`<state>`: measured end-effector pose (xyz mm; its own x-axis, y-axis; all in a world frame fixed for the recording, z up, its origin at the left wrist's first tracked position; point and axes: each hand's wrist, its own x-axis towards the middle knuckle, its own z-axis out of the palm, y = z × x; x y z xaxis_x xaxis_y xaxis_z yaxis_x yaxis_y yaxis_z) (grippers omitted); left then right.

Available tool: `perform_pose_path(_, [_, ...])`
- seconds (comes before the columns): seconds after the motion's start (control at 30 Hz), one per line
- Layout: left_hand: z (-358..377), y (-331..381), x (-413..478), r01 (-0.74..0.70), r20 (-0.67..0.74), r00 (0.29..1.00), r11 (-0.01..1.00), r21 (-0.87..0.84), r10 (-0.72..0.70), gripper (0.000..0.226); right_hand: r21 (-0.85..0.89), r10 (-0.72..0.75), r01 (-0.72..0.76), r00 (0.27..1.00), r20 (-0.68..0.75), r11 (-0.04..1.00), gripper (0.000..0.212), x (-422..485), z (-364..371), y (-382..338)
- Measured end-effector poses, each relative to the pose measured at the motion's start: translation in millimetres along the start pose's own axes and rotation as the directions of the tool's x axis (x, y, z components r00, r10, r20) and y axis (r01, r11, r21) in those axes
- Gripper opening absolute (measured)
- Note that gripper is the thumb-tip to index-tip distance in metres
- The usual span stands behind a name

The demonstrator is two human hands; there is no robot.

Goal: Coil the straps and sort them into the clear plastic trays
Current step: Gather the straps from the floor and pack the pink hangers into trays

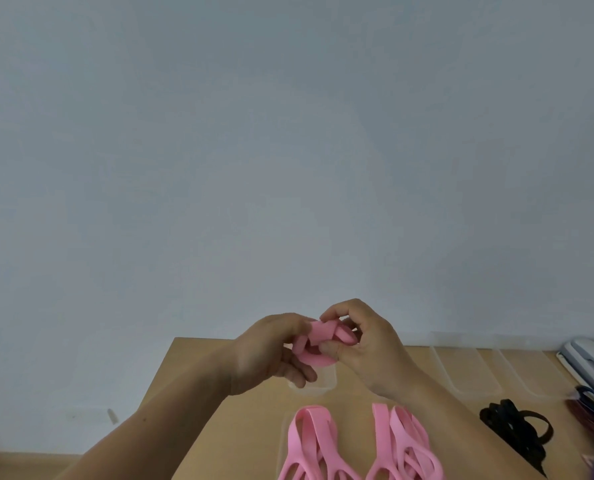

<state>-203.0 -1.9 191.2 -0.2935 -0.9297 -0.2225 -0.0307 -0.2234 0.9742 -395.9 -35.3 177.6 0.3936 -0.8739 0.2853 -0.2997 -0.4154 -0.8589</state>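
Note:
Both hands are raised above the wooden table (219, 410), working one pink strap (318, 344) that is wound into a small bundle. My left hand (271, 351) grips its left side with curled fingers. My right hand (364, 344) pinches its right side, thumb under the bundle. Below the hands lies a small clear tray (325, 384), partly hidden. Two loose pink strap bundles (311, 445) (404, 445) lie at the bottom edge. Two long clear trays (461, 368) (527, 372) sit at the back right.
A heap of black straps (517, 431) lies right of the pink ones. Dark red and blue straps (589, 410) sit at the far right edge. A white and blue device (586, 358) stands in the back right corner. A pale wall fills the upper view.

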Motion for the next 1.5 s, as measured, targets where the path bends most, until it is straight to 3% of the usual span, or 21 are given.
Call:
perform_pose_path(0.2, [1.2, -7.1, 8.8, -0.076, -0.051, 0.996, 0.997, -0.025, 0.074, 0.038, -0.082, -0.17, 0.166, 0.985, -0.043, 0.983, 0.033, 1.1, 4.9, 1.6])
perform_pose_path(0.27, [-0.3, -8.6, 9.3, -0.098, -0.087, 0.992, 0.995, -0.029, 0.095, 0.037, -0.019, -0.108, 0.109, 0.994, 0.026, 0.994, 0.034, 1.5, -2.0, 4.4])
perform_pose_path(0.4, [-5.7, -12.1, 10.7, -0.113, -0.152, 0.983, 0.99, -0.085, 0.099, 0.041, 0.309, 0.066, -0.124, 0.979, 0.192, 0.943, 0.03, 7.0, -18.8, 9.5])
perform_pose_path(0.77, [-16.9, -16.4, 12.5, -0.114, -0.099, 0.991, 0.965, -0.237, 0.092, 0.038, 0.513, 0.092, -0.17, 0.98, 0.175, 0.841, 0.027, 23.7, -12.6, 28.9])
perform_pose_path(1.0, [-16.7, -23.7, 17.4, -0.107, -0.103, 0.992, 0.944, -0.312, 0.078, 0.041, 0.514, 0.117, -0.124, 0.992, 0.046, 0.849, 0.02, 23.9, 1.1, 38.3])
perform_pose_path(1.13, [-8.7, -26.1, 23.8, -0.125, -0.189, 0.98, 0.939, -0.319, 0.066, 0.046, 0.463, 0.142, -0.091, 0.987, -0.076, 0.882, 0.016, 24.1, 4.7, 46.3])
perform_pose_path(1.33, [8.7, -31.4, 36.7, -0.237, -0.381, 0.912, 0.954, -0.181, 0.154, 0.052, 0.26, 0.126, -0.058, 0.959, -0.255, 0.964, 0.016, 24.9, 7.8, 55.7])
perform_pose_path(1.43, [16.8, -35.5, 44.2, -0.262, -0.436, 0.883, 0.954, -0.148, 0.175, 0.056, 0.251, 0.128, -0.061, 0.957, -0.26, 0.966, 0.016, 26.1, 4.9, 62.5])
perform_pose_path(1.5, [20.5, -39.8, 48.2, -0.249, -0.452, 0.878, 0.958, -0.146, 0.159, 0.051, 0.241, 0.126, -0.082, 0.977, -0.174, 0.967, 0.019, 26.3, -0.5, 68.5])
